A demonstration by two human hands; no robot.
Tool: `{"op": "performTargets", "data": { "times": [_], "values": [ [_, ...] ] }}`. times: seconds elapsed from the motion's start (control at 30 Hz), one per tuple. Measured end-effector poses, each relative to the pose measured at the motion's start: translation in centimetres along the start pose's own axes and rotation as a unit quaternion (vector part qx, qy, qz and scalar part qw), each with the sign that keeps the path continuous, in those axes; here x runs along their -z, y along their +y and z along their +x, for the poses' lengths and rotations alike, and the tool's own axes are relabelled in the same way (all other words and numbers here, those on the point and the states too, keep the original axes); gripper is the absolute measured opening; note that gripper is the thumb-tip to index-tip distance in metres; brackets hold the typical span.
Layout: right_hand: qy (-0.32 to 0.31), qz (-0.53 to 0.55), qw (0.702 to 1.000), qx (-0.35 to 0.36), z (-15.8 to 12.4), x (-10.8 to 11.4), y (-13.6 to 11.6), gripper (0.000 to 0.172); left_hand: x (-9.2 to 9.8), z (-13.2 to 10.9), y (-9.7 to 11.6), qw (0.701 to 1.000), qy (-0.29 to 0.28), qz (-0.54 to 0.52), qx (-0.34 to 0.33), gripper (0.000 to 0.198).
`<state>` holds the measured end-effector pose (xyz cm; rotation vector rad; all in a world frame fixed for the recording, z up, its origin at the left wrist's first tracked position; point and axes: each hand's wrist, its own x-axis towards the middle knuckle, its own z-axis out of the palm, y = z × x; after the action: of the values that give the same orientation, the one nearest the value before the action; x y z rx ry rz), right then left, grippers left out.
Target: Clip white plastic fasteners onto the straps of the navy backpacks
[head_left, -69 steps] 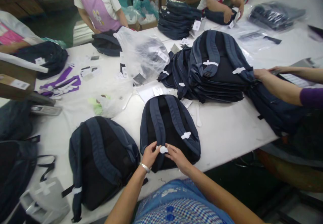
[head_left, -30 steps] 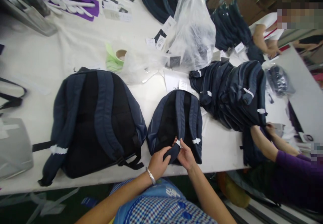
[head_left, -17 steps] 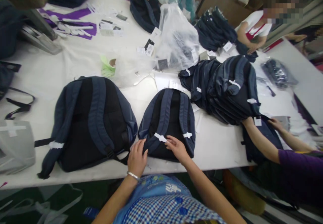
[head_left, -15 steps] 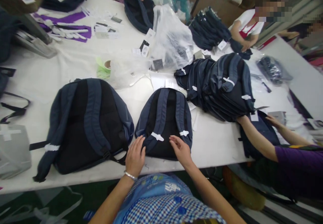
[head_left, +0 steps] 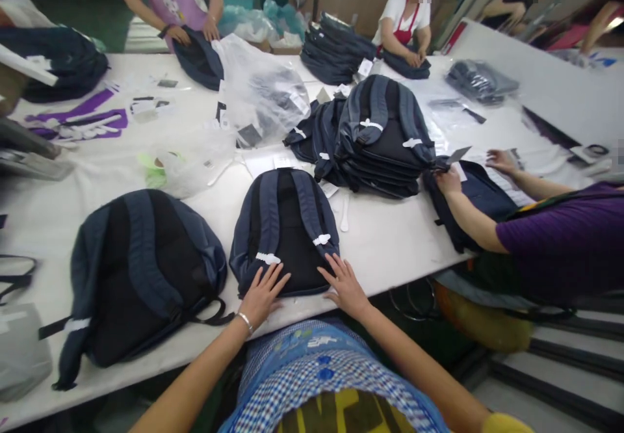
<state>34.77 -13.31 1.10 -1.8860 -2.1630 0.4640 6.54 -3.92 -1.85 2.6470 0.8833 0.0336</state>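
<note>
Straight in front of me a dark blue backpack (head_left: 302, 251) lies with its black back panel and two shoulder straps facing up. White strips (head_left: 269, 259) are wrapped round the lower ends of its straps. On the pack's lower left edge rests my left hand (head_left: 263, 294), fingers spread. My right hand (head_left: 347, 287) lies at the lower right edge, also with spread fingers. Neither hand grips anything. To the left is a larger-looking backpack (head_left: 141, 277), straps up, with a white strip on one strap.
Behind to the right stands a pile of backpacks (head_left: 385, 140). A co-worker in a purple sleeve (head_left: 550, 225) handles another dark pack (head_left: 480, 192). Clear plastic bags (head_left: 263, 88), tags and purple strips (head_left: 80, 118) lie across the white table (head_left: 385, 244). Other people work along the far side.
My view has turned to the right. My left hand has moved onto the backpack's lower edge, and the fingers of both hands have spread. The backpack sits a little straighter before me.
</note>
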Motion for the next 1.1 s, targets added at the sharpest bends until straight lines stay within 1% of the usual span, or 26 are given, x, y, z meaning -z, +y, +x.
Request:
{"op": "performTargets", "data": {
  "times": [0.07,0.13,0.17,0.23,0.33,0.4,0.47,0.53,0.6,0.63,0.67,0.7,0.73,0.77,0.8,0.83,0.87,0.9,0.97,1.03,1.1],
  "values": [
    [-0.004,-0.021,1.000,0.006,0.1,-0.2,0.7,0.073,-0.8,0.8,-0.2,0.998,-0.030,0.044,-0.015,0.068],
    [0.005,-0.041,0.999,0.030,0.7,0.1,1.3,0.068,-1.0,1.9,-1.0,0.995,-0.047,0.082,-0.030,0.062],
    [0.010,-0.052,0.997,0.050,1.1,0.4,1.5,0.066,-0.8,2.4,-1.4,0.993,-0.053,0.094,-0.042,0.058],
    [0.021,-0.072,0.993,0.094,1.7,1.2,1.5,0.065,0.3,3.3,-1.8,0.990,-0.056,0.107,-0.070,0.051],
    [0.035,-0.079,0.987,0.138,2.4,1.9,1.0,0.073,2.3,4.7,-1.3,0.988,-0.033,0.102,-0.112,0.044],
    [0.049,-0.080,0.987,0.134,3.2,1.8,0.9,0.077,3.3,5.5,-0.4,0.988,-0.004,0.092,-0.123,0.041],
    [0.056,-0.084,0.987,0.122,4.2,1.2,1.3,0.072,3.9,5.8,0.5,0.990,0.021,0.079,-0.117,0.043],
    [0.054,-0.085,0.987,0.121,5.1,0.7,2.1,0.059,4.2,5.3,0.8,0.992,0.038,0.067,-0.102,0.050],
    [0.054,-0.080,0.987,0.129,5.6,0.3,2.8,0.051,4.2,3.8,0.4,0.994,0.062,0.064,-0.063,0.062],
    [0.058,-0.076,0.987,0.130,5.7,0.3,3.0,0.051,4.1,2.7,0.0,0.994,0.085,0.064,-0.025,0.066],
    [0.064,-0.070,0.987,0.127,5.6,0.4,3.1,0.052,3.8,1.5,-0.6,0.991,0.118,0.060,0.030,0.068],
    [0.070,-0.063,0.988,0.124,5.6,0.5,3.2,0.055,3.4,0.3,-1.2,0.980,0.163,0.051,0.102,0.070],
    [0.073,-0.055,0.988,0.122,5.5,0.7,3.1,0.057,2.8,-0.9,-1.7,0.959,0.214,0.035,0.182,0.073],
    [0.074,-0.049,0.989,0.119,5.5,0.9,2.9,0.060,2.2,-1.9,-2.2,0.931,0.258,0.013,0.258,0.082],
    [0.072,-0.046,0.990,0.116,5.5,1.1,2.6,0.062,1.5,-2.6,-2.6,0.903,0.288,-0.011,0.318,0.092],
    [0.069,-0.046,0.990,0.114,5.6,1.2,2.3,0.064,0.7,-3.1,-2.8,0.883,0.300,-0.035,0.358,0.102],
    [0.064,-0.046,0.991,0.112,5.7,1.4,2.0,0.065,0.1,-3.3,-2.9,0.873,0.298,-0.056,0.381,0.108],
    [0.061,-0.046,0.991,0.109,5.8,1.5,1.6,0.066,-0.4,-3.3,-2.9,0.872,0.289,-0.074,0.390,0.110],
    [0.068,-0.038,0.992,0.098,6.0,1.6,1.0,0.069,-0.9,-2.8,-2.5,0.877,0.281,-0.102,0.377,0.109],
    [0.088,-0.019,0.992,0.085,6.2,1.6,0.5,0.071,-0.9,-2.1,-1.9,0.872,0.309,-0.131,0.355,0.110],
    [0.106,0.005,0.991,0.077,6.4,1.7,0.2,0.070,-0.7,-1.4,-1.4,0.853,0.344,-0.172,0.353,0.113]
  ]
}}
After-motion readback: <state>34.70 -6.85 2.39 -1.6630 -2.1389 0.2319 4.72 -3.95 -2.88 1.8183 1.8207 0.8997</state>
